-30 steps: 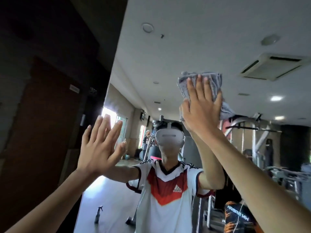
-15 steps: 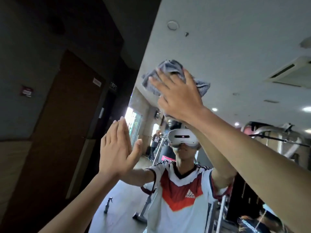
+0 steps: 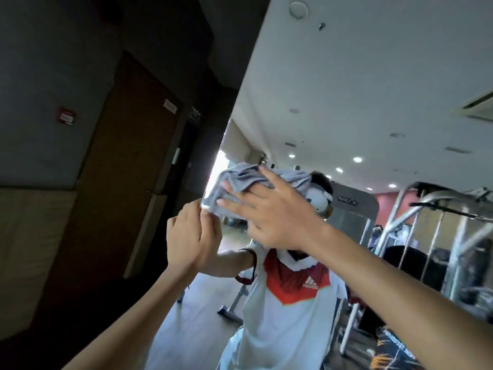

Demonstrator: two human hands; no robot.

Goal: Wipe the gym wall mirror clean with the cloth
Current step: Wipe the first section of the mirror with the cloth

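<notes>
- Right hand (image 3: 272,217): fingers spread and straight, pressing the grey cloth (image 3: 240,180) flat against the mirror (image 3: 346,89).
- Cloth: lying bunched under the right palm, sitting close to the mirror's left edge.
- Left hand (image 3: 190,236): fingers curling at the mirror's left edge, touching the cloth's lower corner; cannot tell whether it is pinching anything.
- Brown door (image 3: 120,156): standing left of the mirror.
- Red wall alarm (image 3: 66,117): hanging further left of the mirror, beyond the door.

Your right hand (image 3: 269,217) presses the grey cloth (image 3: 240,180) flat against the mirror (image 3: 346,89), fingers (image 3: 234,203) spread. Your left hand (image 3: 190,236) meets the cloth's lower corner at the mirror's left edge; grip unclear.
</notes>
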